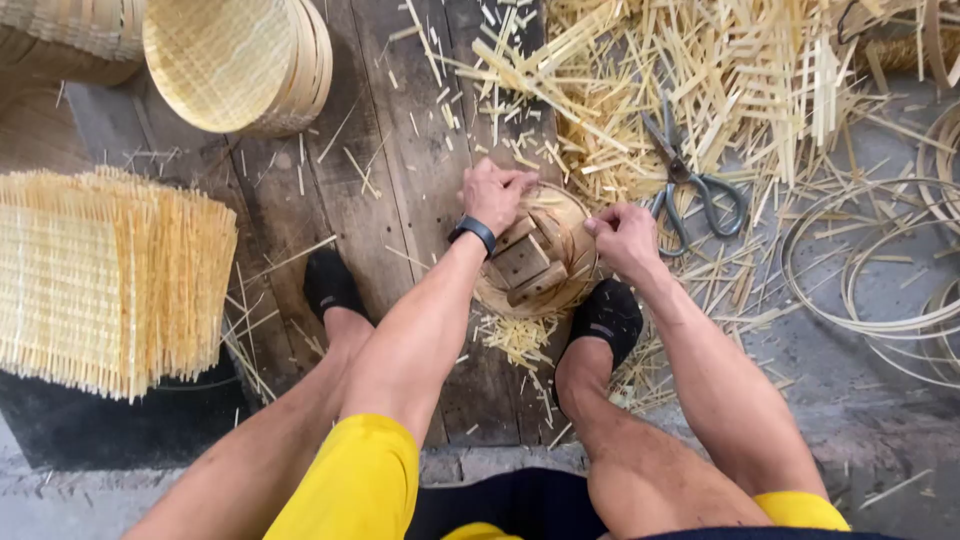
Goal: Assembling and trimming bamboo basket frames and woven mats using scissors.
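Observation:
A small round bamboo basket (560, 290) stands on a dark wooden board between my feet, with wooden blocks (522, 262) wedged inside it. My left hand (492, 192), with a dark band on its wrist, grips the basket's far rim from above. At the right side of the rim, my right hand (622, 238) pinches the edge. Both hands are closed on the rim. Short bamboo trimmings (515, 338) lie just in front of the basket.
Grey scissors (690, 185) lie to the right among a heap of cut bamboo strips (700, 80). A stack of woven bamboo mats (105, 275) sits at left. Finished round baskets (240, 60) stand at top left. Bamboo hoops (880, 270) lie at right.

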